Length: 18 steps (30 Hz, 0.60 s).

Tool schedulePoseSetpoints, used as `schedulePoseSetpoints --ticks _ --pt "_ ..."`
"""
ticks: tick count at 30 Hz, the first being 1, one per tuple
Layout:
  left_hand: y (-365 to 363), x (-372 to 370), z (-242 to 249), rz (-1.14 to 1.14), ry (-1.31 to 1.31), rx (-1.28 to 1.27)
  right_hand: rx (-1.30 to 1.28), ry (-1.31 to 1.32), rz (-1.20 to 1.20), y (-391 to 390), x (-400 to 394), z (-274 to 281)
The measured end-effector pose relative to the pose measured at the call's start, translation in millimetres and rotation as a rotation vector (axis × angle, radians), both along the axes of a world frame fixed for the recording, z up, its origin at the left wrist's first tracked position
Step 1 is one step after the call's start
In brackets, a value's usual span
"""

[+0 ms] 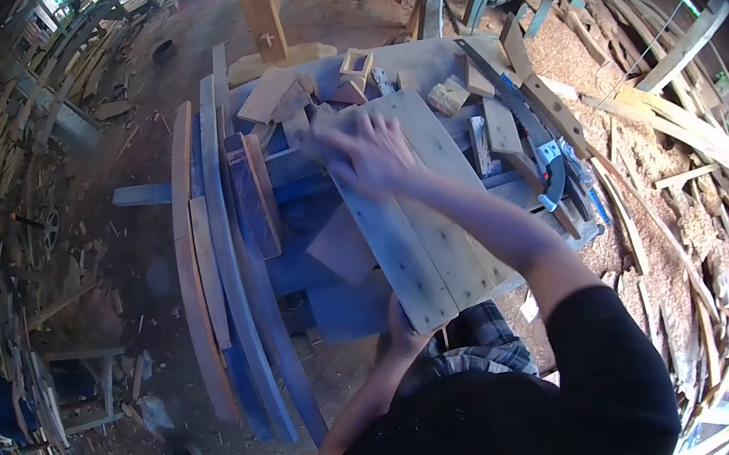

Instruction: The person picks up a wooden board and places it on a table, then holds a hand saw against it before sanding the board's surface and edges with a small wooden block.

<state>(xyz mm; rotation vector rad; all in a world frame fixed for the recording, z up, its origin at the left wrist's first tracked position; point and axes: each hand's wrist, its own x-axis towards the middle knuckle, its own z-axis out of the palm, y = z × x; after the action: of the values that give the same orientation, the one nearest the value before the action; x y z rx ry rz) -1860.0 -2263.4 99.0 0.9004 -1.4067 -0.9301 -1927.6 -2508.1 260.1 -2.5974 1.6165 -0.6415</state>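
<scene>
A wooden panel of joined boards point(440, 245) lies at a slant on the workbench, its near end reaching out toward my lap. My left hand point(406, 332) grips its near left corner from the side, with most of the fingers hidden under the edge. Across the panel's far left part lies my right hand point(371, 156), blurred by motion, with fingers and thumb spread over the surface. A greyish smear shows by the thumb, at the panel's far left edge.
Long planks point(226, 244) lie along the bench's left side. A handsaw point(526, 121) with a black and blue handle rests on the right, among wood blocks point(448, 96). An upright board point(263, 22) stands behind. Wood shavings point(647, 156) and scrap cover the ground at right.
</scene>
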Motion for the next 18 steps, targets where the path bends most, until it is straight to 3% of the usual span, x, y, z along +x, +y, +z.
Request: schedulePoseSetpoints --ticks 1,3,6,12,14,18 --pt "1.3 -0.6 -7.9 0.028 -0.033 0.001 -0.094 -0.003 -0.048 -32.3 8.9 -5.9" --pt "-0.8 0.1 -16.3 0.076 -0.171 -0.051 -0.011 0.004 -0.158 -60.2 24.0 -0.3" --pt "1.6 2.1 -17.1 0.072 -0.210 -0.045 -0.064 -0.018 -0.164 -29.3 11.7 -12.3" --pt "4.2 -3.7 -14.2 -0.049 0.108 0.067 0.126 0.102 -0.162 187.3 -88.3 1.3" --pt "-0.6 -0.5 -8.8 -0.073 0.094 0.053 0.080 0.142 -0.139 226.4 -111.2 -1.7" --pt "1.7 1.3 -12.3 -0.017 -0.119 -0.021 0.163 0.081 -0.111 162.8 -98.5 6.0"
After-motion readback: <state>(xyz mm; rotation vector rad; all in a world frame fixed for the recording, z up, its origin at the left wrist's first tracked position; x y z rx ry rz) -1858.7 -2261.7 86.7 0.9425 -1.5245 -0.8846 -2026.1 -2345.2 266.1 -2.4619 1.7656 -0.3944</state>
